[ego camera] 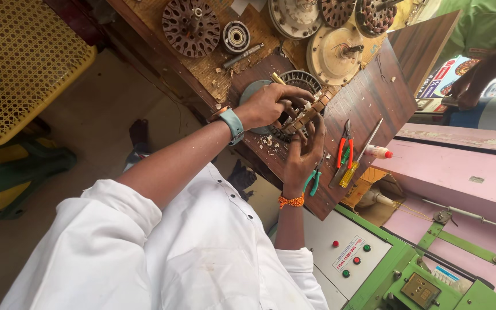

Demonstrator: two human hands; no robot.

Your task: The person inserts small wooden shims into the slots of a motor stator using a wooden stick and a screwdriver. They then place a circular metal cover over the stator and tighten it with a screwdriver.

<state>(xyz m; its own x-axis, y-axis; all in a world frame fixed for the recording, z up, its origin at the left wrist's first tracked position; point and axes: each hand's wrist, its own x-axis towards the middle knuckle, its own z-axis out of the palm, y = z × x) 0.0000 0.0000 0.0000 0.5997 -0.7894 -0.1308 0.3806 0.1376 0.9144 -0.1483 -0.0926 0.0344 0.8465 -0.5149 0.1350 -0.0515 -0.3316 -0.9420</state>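
A round slotted metal stator core (pixel 301 81) lies on a dark wooden board (pixel 374 97), with pale wood strips stuck in its slots. My left hand (pixel 271 103), with a teal wristband, lies curled over the core's near rim, gripping it. My right hand (pixel 305 155), with an orange thread at the wrist, presses its fingers on the wood strips (pixel 308 115) at the core's right edge. Wood chips (pixel 271 143) lie scattered beside the core.
Orange-handled pliers (pixel 347 143), green-handled pliers (pixel 315 181), a yellow screwdriver (pixel 354 163) and a small white tube (pixel 379 151) lie on the board. Several rotors and motor covers (pixel 190 26) sit at the back. A green machine panel with buttons (pixel 354 258) stands near right. Another person's hand (pixel 463 89) works at far right.
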